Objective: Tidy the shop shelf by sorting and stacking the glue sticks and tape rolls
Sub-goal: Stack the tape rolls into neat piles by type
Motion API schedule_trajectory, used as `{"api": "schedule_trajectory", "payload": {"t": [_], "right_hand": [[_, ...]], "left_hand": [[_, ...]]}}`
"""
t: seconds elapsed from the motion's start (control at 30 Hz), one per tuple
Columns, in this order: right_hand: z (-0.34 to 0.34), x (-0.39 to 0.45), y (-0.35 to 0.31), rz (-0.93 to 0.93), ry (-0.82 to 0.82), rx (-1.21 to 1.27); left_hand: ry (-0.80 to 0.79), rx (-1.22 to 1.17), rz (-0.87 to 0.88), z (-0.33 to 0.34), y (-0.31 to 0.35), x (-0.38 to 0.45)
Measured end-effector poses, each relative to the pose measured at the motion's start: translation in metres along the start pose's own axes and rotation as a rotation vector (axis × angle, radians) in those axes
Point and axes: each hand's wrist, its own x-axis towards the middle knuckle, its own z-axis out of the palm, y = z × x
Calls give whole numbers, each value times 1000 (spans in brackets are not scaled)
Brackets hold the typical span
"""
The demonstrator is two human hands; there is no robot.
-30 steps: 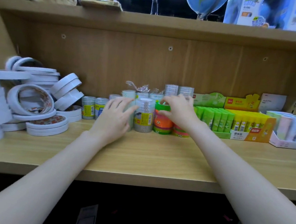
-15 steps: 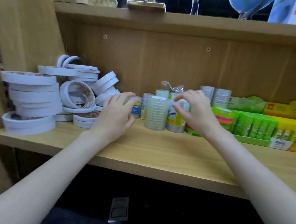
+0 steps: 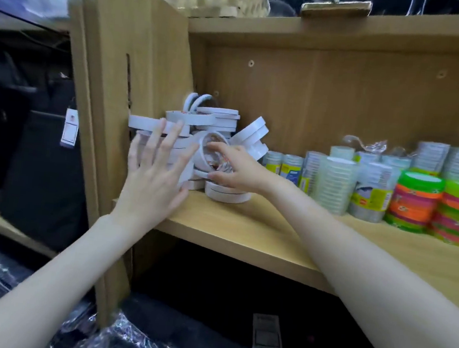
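Reaching into the left corner of the light wooden shop shelf [image 3: 245, 231], both hands are at the jumbled heap of flat white double-sided tape rolls [image 3: 222, 122]. The right hand [image 3: 234, 168] is the nearer one to the piece that matters: a white tape roll standing on its edge with a red-printed core [image 3: 213, 152], just left of centre in the frame. That roll's open face is turned toward the camera and tipped slightly back, so its axis runs roughly front to back, while the rolls around it lie flat or lean at angles. The right fingers curl around its lower right rim, with the thumb low near the flat white tape roll lying on the shelf board [image 3: 227, 194] beneath the hand. The grip looks partly closed on the rim, though blur leaves it unclear whether the roll is truly pinched.

The left hand [image 3: 155, 172] sits to the left of the heap, fingers spread and holding nothing, palm facing the stacked rolls against the wooden side panel [image 3: 111, 106]. It looks placed to steady that stack.

To lay the upright roll flat, the right hand would probably need to tip its top forward or back. Leaning rolls at the upper right of the heap could slide if disturbed.

Further right along the shelf, well apart from the hands, stand wrapped columns of clear narrow tape rolls [image 3: 334, 184] and stacks of bright green and orange tape rolls [image 3: 416, 203].
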Motion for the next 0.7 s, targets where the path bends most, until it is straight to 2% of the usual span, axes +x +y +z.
{"api": "schedule_trajectory", "payload": {"t": [0.07,0.17,0.27,0.33,0.43,0.57,0.7], "right_hand": [[10,11,-6,-2,12,-36],[17,18,-5,-7,85,88],[6,15,-1,26,128,382],[-3,11,1,66,90,550],[-7,5,4,93,12,460],[-13,-3,6,182,-13,399],[-32,-17,3,140,-18,335]], "left_hand": [[-13,-27,-6,5,2,-2],[1,-45,-37,9,4,-4],[6,-56,-45,11,3,-5],[7,-61,-48,12,4,-5],[18,-47,-39,13,4,-6],[19,-18,-17,11,4,-5],[79,-22,14,7,6,-9]]}}
